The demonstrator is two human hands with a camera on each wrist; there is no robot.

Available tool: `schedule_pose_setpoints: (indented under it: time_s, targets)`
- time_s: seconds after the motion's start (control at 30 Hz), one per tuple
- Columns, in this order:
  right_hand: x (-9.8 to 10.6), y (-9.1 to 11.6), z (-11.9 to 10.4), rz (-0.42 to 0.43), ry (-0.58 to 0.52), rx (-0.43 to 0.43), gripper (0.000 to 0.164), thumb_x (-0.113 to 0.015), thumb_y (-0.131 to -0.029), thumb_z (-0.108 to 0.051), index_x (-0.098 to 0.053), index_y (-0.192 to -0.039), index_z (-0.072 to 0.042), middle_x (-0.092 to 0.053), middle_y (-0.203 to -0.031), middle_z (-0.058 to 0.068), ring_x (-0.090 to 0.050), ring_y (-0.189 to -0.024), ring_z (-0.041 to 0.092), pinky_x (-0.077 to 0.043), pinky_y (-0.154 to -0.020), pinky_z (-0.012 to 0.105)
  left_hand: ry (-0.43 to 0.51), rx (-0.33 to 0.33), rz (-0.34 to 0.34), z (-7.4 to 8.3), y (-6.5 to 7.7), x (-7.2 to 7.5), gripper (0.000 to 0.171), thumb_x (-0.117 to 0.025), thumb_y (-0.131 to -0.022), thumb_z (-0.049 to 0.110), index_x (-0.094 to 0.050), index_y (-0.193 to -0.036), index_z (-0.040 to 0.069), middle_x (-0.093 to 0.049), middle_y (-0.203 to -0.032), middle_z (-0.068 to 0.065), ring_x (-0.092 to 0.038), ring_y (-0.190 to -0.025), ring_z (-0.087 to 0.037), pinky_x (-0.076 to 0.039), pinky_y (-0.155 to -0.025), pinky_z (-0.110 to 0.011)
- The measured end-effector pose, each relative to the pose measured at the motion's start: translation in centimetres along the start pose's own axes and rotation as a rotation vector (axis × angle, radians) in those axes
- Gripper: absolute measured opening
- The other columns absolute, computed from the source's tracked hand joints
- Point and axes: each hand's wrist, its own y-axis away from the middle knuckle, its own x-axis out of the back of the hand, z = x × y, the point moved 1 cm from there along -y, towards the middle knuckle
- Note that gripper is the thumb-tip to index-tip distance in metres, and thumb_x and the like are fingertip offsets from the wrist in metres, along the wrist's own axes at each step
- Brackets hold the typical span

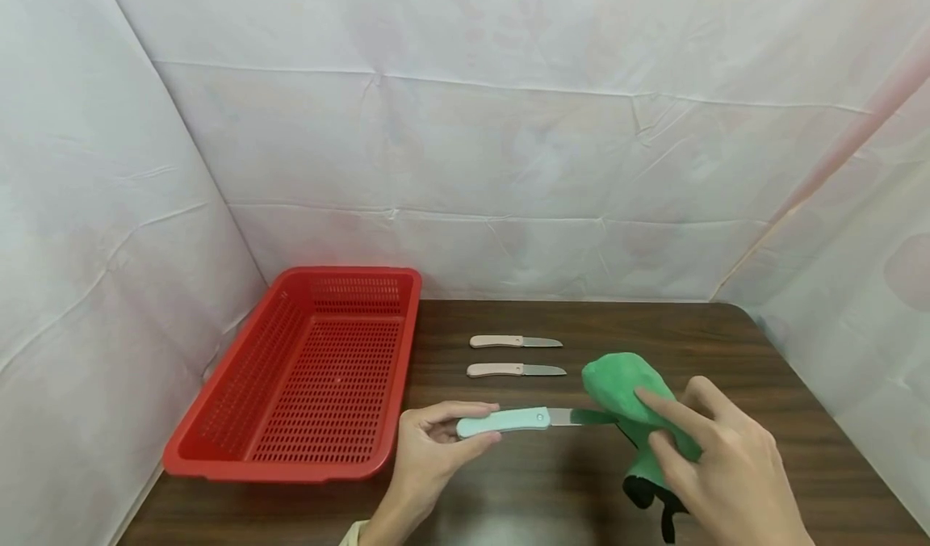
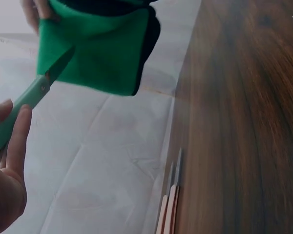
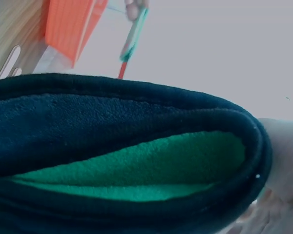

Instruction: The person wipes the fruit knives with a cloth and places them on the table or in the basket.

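Between thumb and fingers, my left hand (image 1: pixel 425 453) pinches the mint-green handle of a folding knife (image 1: pixel 508 421). Its blade is out and points right. A green fabric pouch (image 1: pixel 625 388) with black trim is gripped by my right hand (image 1: pixel 734 453), close to the blade tip. In the left wrist view the knife (image 2: pixel 27 102) lies in front of the pouch (image 2: pixel 97 53); whether they touch, I cannot tell. The right wrist view shows the pouch's black-edged opening (image 3: pixel 151 109) and its green inside. Some right fingers are hidden behind the fabric.
Two pink-handled knives, an upper knife (image 1: pixel 501 341) and a lower knife (image 1: pixel 501 370), lie parallel with blades pointing right. At the left stands a red plastic basket (image 1: pixel 395 368) with perforated sides. White sheeting (image 1: pixel 494 142) walls the brown wooden table (image 1: pixel 654 320) at back and sides.
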Motion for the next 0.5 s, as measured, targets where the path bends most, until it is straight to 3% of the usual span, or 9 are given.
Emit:
schedule_pose_setpoints:
  time_s: [0.1, 0.23, 0.5]
  targets:
    - [-0.2, -0.4, -0.9, 0.019, -0.024, 0.01, 0.027, -0.06, -0.069, -0.013, -0.069, -0.094, -0.013, -0.034, -0.074, -0.014, -0.028, -0.05, -0.003, -0.022, -0.043, 0.009, -0.026, 0.005, 0.026, 0.0, -0.1, -0.4, 0.031, -0.074, -0.063, -0.004, -0.063, -0.091, -0.012, -0.064, -0.092, -0.021, -0.064, -0.076, -0.026, -0.053, -0.061, -0.034]
    - [-1.2, -0.7, -2.0, 0.047, -0.063, 0.094, 0.028, -0.048, -0.078, -0.022, -0.069, -0.094, -0.012, -0.036, -0.074, -0.01, -0.025, -0.05, -0.004, -0.021, -0.041, 0.008, -0.029, 0.006, 0.053, -0.2, -0.2, -0.8, 0.031, -0.076, -0.062, -0.001, -0.064, -0.09, -0.009, -0.065, -0.09, -0.019, -0.064, -0.073, -0.026, -0.053, -0.058, -0.032]
    - [-2.9, -0.4, -3.3, 0.013, 0.0, 0.247, 0.04, -0.028, -0.084, -0.025, -0.067, -0.09, -0.018, -0.034, -0.074, -0.005, -0.017, -0.048, -0.002, -0.016, -0.04, 0.009, 0.067, -0.102, -0.001, 0.1, -0.4, -0.9, 0.024, -0.073, -0.062, -0.009, -0.063, -0.083, -0.011, -0.064, -0.086, -0.024, -0.063, -0.077, -0.033, -0.052, -0.057, -0.031]
